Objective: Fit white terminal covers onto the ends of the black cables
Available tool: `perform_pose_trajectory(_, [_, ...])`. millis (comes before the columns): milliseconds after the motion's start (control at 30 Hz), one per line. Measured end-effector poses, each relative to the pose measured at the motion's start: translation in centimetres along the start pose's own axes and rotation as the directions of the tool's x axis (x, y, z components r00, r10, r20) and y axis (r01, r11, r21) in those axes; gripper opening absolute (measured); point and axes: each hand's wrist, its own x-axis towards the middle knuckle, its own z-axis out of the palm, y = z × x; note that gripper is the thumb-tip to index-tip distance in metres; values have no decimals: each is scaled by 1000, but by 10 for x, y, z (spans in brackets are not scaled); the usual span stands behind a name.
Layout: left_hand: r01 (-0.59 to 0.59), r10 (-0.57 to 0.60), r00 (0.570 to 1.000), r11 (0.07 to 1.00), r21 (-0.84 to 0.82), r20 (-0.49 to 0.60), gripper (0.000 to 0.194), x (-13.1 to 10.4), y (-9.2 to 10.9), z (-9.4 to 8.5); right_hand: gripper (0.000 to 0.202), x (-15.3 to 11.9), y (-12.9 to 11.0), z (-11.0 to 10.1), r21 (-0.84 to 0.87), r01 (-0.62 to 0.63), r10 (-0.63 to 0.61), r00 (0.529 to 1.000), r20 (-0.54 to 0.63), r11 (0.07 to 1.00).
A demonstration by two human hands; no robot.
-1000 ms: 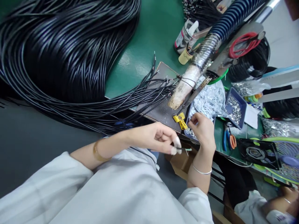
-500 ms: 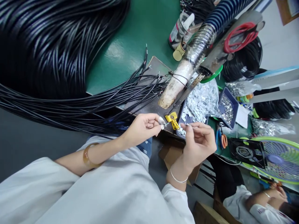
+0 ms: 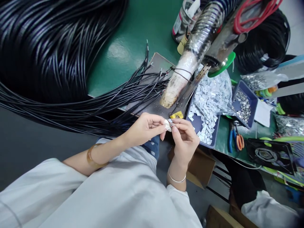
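My left hand (image 3: 148, 128), with white wraps on its fingertips, pinches a thin wire end near the table edge. Facing it, my right hand (image 3: 186, 134) is closed in a pinch on a small silvery-white piece (image 3: 171, 124). The fingertips of both hands meet, so the join between wire and piece is mostly hidden. Just beyond the fingers lies a yellow clip-like fixture (image 3: 177, 115). Black cables (image 3: 114, 104) run from the left toward my left hand, their stripped ends resting on a grey board (image 3: 158, 60).
A tray (image 3: 215, 139) of small silvery-white pieces stands right of my hands. Above the board hangs a wrapped duct (image 3: 178, 79). Farther right are a bin (image 3: 253, 110) of metal parts, pliers (image 3: 234, 139) and a black fan (image 3: 267, 155). A large cable bundle (image 3: 52, 47) fills the left.
My right hand has moved left with the small piece, up to the fingertips of my left hand. The view has shifted slightly, and the yellow fixture is now partly covered.
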Motion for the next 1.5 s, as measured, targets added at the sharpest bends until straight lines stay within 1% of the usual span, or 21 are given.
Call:
perform_pose_trajectory(67, [20,-20,1000,1000,0,15,21,0,1,0,9,-1,0,-1,-10,8,-8,1000,23,1000])
perform_pose_trajectory(100, [35,-35,999,999,2,17,21,1,1,0,9,-1,-1,-1,-49,32,-31,999,27,998])
perform_pose_trajectory(200, [74,-74,997,997,14,-5,20,2,-1,0,15,-4,-2,-1,-258,178,-181,983,13,949])
perform_pose_trajectory(233, [79,-79,997,997,15,-9,21,2,-1,-1,16,-4,-1,-1,-307,212,-219,976,12,928])
perform_pose_trajectory(267, [79,-79,997,997,15,-3,22,2,-2,-2,16,-4,-1,-1,-314,221,-227,974,16,923])
perform_pose_trajectory(300, [75,-75,997,997,11,18,22,2,-3,-3,14,-4,0,-1,-275,201,-202,979,26,940])
perform_pose_trajectory(367, [67,-66,994,998,-2,87,20,2,-3,-6,8,-2,2,-2,-117,102,-94,993,69,988])
perform_pose_trajectory(433, [70,-68,990,997,-13,121,13,2,-2,-8,6,1,4,-4,-17,14,-13,996,88,1000])
perform_pose_trajectory(467, [72,-69,992,997,-20,105,13,2,0,-8,5,2,3,-4,-22,3,-1,998,70,1000])
perform_pose_trajectory(533, [62,-61,998,997,-36,20,13,4,3,-8,7,3,1,-6,-112,30,-32,999,-9,993])
perform_pose_trajectory(600, [40,-45,996,997,-67,-73,10,6,4,-8,11,2,-3,-7,-208,99,-119,989,-87,973])
perform_pose_trajectory(667, [33,-43,994,995,-95,-104,10,7,3,-8,17,0,-6,-7,-260,170,-207,970,-126,951])
perform_pose_trajectory(800, [12,-26,993,993,-119,-117,11,8,-2,-9,20,-4,-11,-6,-336,264,-320,940,-121,904])
perform_pose_trajectory(933, [4,-16,985,998,-69,-172,9,7,-1,-5,24,-5,-11,-2,-422,401,-453,891,-26,813])
perform_pose_trajectory(1033, [-4,4,977,1000,-1,-214,6,7,4,-2,24,-5,-8,1,-417,436,-465,885,37,797])
perform_pose_trajectory(1100, [-14,16,973,1000,10,-231,5,8,6,-2,23,-5,-5,1,-383,410,-440,898,9,828])
perform_pose_trajectory(1200, [-21,21,974,1000,4,-227,7,9,6,-4,17,-6,0,-1,-320,312,-348,935,-61,895])
perform_pose_trajectory(1267, [-19,18,977,1000,-1,-214,10,11,5,-4,14,-5,2,-2,-308,286,-315,948,-49,907])
perform_pose_trajectory(1333, [-18,18,978,1000,1,-207,11,12,3,-4,15,-5,4,-2,-331,325,-346,938,-4,886])
perform_pose_trajectory(1400, [-19,21,977,1000,12,-211,10,13,3,-4,18,-4,6,-2,-361,386,-404,914,30,849])
perform_pose_trajectory(1500, [-14,18,973,1000,18,-230,10,13,3,-3,20,-3,9,-2,-394,434,-454,890,46,810])
